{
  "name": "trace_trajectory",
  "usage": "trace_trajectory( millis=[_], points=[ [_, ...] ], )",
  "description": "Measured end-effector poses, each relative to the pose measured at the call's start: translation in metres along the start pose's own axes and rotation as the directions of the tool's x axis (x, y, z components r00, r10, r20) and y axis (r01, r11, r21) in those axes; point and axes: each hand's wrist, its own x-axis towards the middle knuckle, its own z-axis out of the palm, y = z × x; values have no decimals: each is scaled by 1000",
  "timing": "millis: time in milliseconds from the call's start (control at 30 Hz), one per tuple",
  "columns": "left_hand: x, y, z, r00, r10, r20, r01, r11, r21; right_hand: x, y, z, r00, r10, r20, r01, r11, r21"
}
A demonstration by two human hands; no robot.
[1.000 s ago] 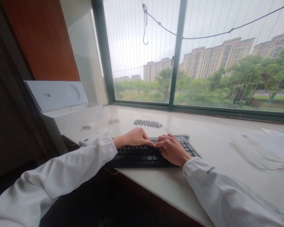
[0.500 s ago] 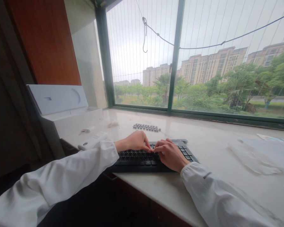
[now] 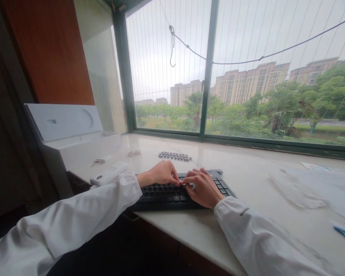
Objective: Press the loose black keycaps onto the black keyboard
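Black keyboard (image 3: 166, 191) at the near edge of a marble window ledge (image 3: 247, 180), left hand (image 3: 161, 174) and right hand (image 3: 202, 188) on its middle keys, fingers curled narrow, tips meeting, any grip impossible to tell, loose keycaps (image 3: 174, 156) behind the keyboard, white remote (image 3: 109, 173) to its left.

Keyboard (image 3: 163, 191) lies on the sill (image 3: 247, 184); loose keycaps (image 3: 174, 156), seemingly, behind it; box (image 3: 74, 134) left.

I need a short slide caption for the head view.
Left hand and right hand meet on a black keyboard, loose keycaps lying beyond it.
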Motion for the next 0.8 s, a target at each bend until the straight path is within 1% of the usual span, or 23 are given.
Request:
trace_trajectory(
  millis=[100, 300, 367, 600, 800],
  points=[
    [0, 2, 0, 1000, -12, -8, 13, 1000, 22, 1, -3, 1, 997, 67, -34, -68, 998, -9],
    [0, 4, -3, 999, -35, 1, 35, 998, 51, 3, 0, 9, 974, 224, -35, -221, 972, 76],
    [1, 4, -3, 999, -42, 4, 41, 998, 53, 3, 0, 11, 966, 255, -43, -251, 964, 93],
    [3, -3, -3, 999, -30, 42, 31, 999, -21, 3, -1, 11, 968, 246, -54, -240, 966, 100],
    [4, -7, -1, 1000, -15, 27, 17, 998, -54, 4, -3, 11, 958, 284, -31, -280, 955, 99]
  ],
)
